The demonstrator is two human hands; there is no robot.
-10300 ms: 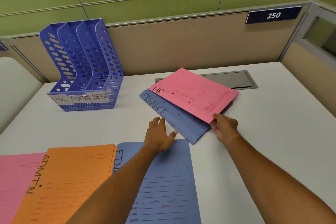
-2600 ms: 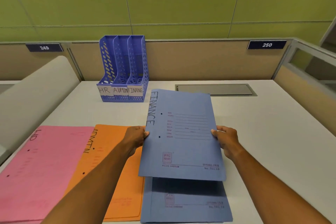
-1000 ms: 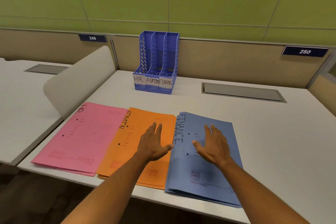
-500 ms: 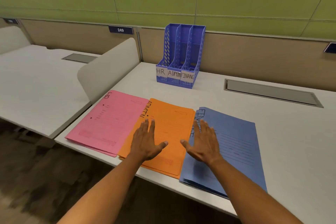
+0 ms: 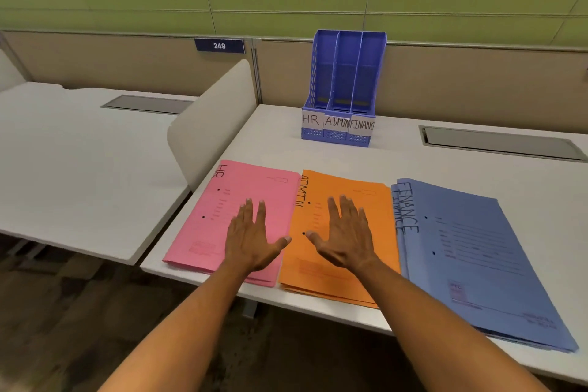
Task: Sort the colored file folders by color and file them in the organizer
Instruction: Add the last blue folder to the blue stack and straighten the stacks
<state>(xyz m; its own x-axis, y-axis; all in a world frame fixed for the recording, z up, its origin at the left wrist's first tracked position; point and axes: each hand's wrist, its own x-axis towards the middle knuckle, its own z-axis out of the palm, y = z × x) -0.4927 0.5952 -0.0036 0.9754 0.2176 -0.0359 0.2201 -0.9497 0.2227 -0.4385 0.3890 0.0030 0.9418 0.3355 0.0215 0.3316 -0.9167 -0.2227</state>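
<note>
Three folder stacks lie side by side along the near edge of the desk (image 5: 397,162). Pink folders (image 5: 251,188), marked HR, at 9 o'clock of the row; orange folders (image 5: 366,201), marked ADMIN, in the middle; blue folders (image 5: 471,248), marked FINANCE, at 3 o'clock. Left hand (image 5: 251,239): fingers straight, spread flat over the pink stack, gripping nothing. Right hand (image 5: 346,236): same, flat over the orange stack. Whether the palms press the paper, cannot tell. Blue organizer (image 5: 343,86) stands upright at 12 o'clock, well apart from the stacks, slots labelled HR, ADMIN, FINANCE, no folders visible inside.
</note>
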